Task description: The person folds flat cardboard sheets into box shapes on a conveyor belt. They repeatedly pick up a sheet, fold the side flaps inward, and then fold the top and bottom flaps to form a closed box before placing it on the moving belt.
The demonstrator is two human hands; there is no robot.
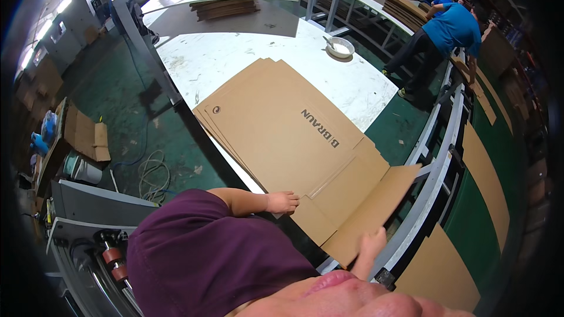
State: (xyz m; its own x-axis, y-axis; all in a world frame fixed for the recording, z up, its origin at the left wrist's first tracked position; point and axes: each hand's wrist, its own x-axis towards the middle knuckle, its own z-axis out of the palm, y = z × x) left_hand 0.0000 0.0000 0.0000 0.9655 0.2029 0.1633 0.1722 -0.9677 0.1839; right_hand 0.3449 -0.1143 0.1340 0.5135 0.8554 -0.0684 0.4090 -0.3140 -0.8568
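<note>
Purple sleeve [200, 252] filled the lower edge of the head view, nearest the lens, with both bare forearms reaching out from it. Left hand [283, 202] lay flat, fingers together and pointing right, pressed on the near edge of the top flattened carton [282, 126]. Right hand [370, 245] was raised under the overhanging flap [376, 208], fingers curled at the flap's near corner; whether it pinched the board or only propped it could not be told. Carton stack: several brown corrugated blanks, fanned slightly, lying at the near right corner of the white worktable [205, 61], the top sheet skewed and jutting over the table's near right edge toward the grey metal conveyor frame [437, 158]. Judged step: top blank being steadied and lifted off the stack; the next move would seem to call for a firm hold on the flap and a slide clear of the sheets below. Markings: dark block lettering printed across the middle of the top blank, and a small round dark emblem [216, 109] near its far left corner. White bowl [340, 47] stood at the table's far right edge. Further stack of brown sheets [226, 8] lay on the next table beyond. Open brown box [85, 136] sat on the green floor at left. Co-worker in a blue shirt [453, 28] bent over beyond the frame, upper right.
</note>
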